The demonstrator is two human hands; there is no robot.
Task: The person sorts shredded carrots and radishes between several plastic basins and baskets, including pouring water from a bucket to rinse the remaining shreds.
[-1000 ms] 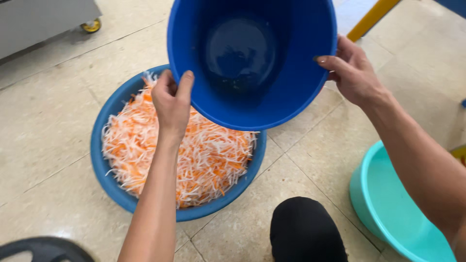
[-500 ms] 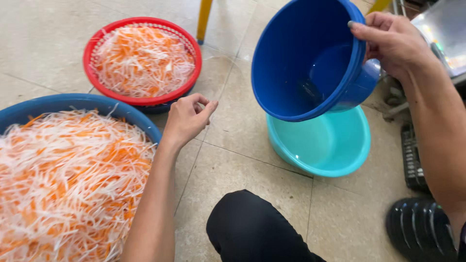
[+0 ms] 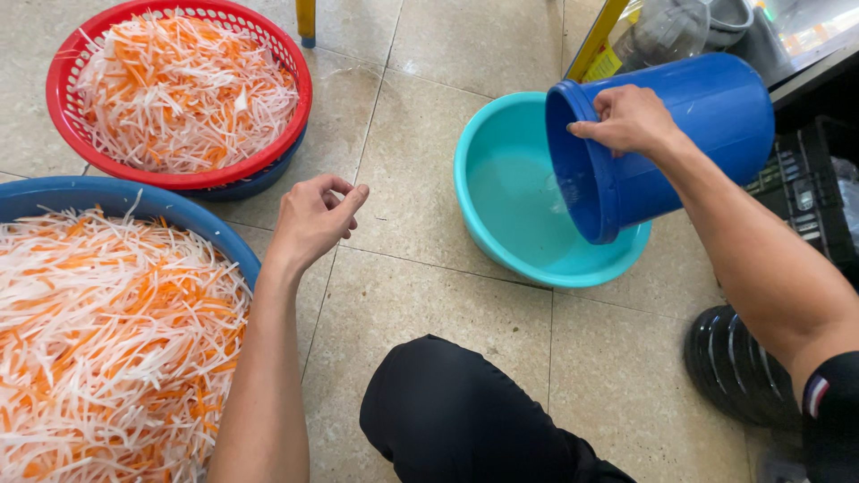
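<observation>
In the head view the blue bucket point(image 3: 662, 143) now lies tipped on its side over the teal basin point(image 3: 537, 197), at the far right of the scene, where a second ago it was held upright-ish above the blue basin point(image 3: 125, 201) of shredded carrot and white radish; half a second ago it was already swinging across to the teal one. The right hand point(image 3: 631, 116) grips the bucket's rim, fingers hooked over the lip and thumb outside, mouth turned down-left into the basin, where a thin run of liquid seems to fall. The left hand point(image 3: 313, 219), which earlier steadied the bucket, has let go and hangs loosely half-curled and empty over the floor tiles point(image 3: 429, 268), just beside the blue basin. The red basket point(image 3: 179, 89) of shreds sits far left, untouched
</observation>
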